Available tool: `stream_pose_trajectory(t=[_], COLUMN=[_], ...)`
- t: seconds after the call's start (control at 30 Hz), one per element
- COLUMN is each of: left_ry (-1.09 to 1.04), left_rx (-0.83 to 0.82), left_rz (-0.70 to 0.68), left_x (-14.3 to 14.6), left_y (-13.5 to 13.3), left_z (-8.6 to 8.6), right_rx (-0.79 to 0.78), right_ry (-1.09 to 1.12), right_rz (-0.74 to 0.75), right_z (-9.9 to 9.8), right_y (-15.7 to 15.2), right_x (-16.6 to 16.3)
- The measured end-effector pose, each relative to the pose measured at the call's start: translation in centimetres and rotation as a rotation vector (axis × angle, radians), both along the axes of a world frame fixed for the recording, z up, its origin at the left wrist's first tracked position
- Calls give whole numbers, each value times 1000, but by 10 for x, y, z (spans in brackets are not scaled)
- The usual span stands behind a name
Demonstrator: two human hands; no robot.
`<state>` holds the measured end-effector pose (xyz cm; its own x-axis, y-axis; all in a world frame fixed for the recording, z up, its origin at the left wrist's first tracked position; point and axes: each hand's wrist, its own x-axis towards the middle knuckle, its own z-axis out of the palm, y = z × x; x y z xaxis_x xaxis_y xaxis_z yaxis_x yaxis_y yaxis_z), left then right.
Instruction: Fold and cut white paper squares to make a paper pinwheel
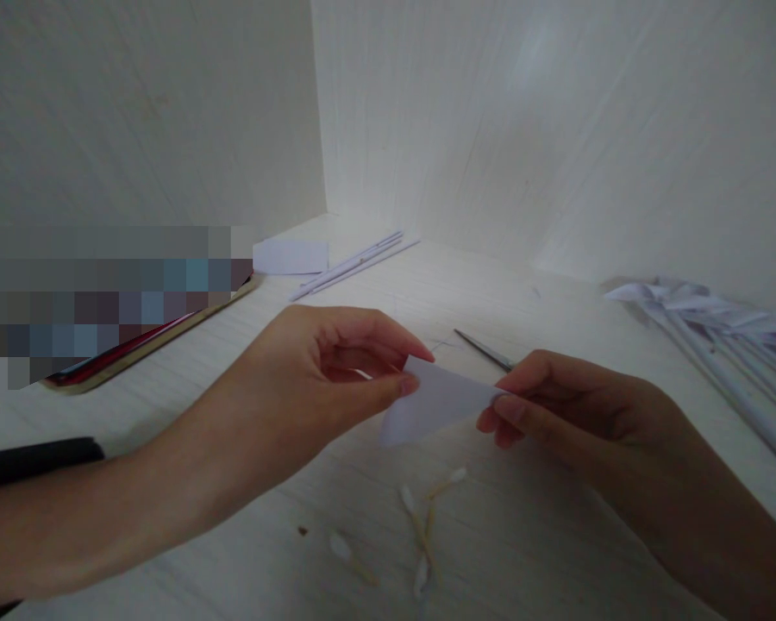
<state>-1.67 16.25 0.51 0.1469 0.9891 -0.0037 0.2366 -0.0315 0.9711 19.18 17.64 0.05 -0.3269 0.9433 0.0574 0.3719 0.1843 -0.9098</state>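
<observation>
Clearly, a small piece of white paper (pixel 443 405) is up in the air near the middle of the view, above the pale worktop (pixel 233 552), held between the left hand (pixel 353 358) and the right hand (pixel 569 405). The left hand has its thumb and index finger closed on the paper's left side, thumb on the near face, while its palm arches so that a hollow shows behind the fingertips. The right hand pinches the paper's narrow right corner between thumb and index finger, its other visible fingertips curled below. The sheet's lower left corner hangs free and looks a little blurred

Just behind the right hand's fingers a pointed metal blade (pixel 482 347) sticks out; its other end is hidden, so I cannot tell whether that hand touches it. Below the paper lie some cotton swabs (pixel 420 530) with yellowish sticks, 2 of them touching and 1 apart to the left, near a small dark speck (pixel 303 531)

Farther back, thin rolled paper sticks (pixel 355 265) lie slantwise beside a flat white sheet (pixel 291 257). On the right, by the wall (pixel 556 129), are thicker paper tubes (pixel 737 379) and a twisted paper bundle (pixel 704 309). On the left are a tan-edged flat object (pixel 168 335), mostly masked by pixelation, and a black object (pixel 39 457) partly behind the left forearm
</observation>
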Motion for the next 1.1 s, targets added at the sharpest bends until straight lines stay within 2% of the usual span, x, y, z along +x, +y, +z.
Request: stream_pose_trajectory(t=[0.33,0.63,0.93,1.1], left_ry=[-50,7,105,192], left_rx=[-122,-71,-90,-39], left_rz=[-21,-17,-8,-48], left_x=[0,-2,-4,-1], left_y=[8,7,6,2], left_z=[1,1,0,0], right_rx=[-155,-222,-152,-69], right_ry=[41,-17,-84,-90], right_rz=[13,72,135,134], right_z=[-7,-10,-9,-12], right_y=[-5,-2,0,0], right_x=[0,1,0,-2])
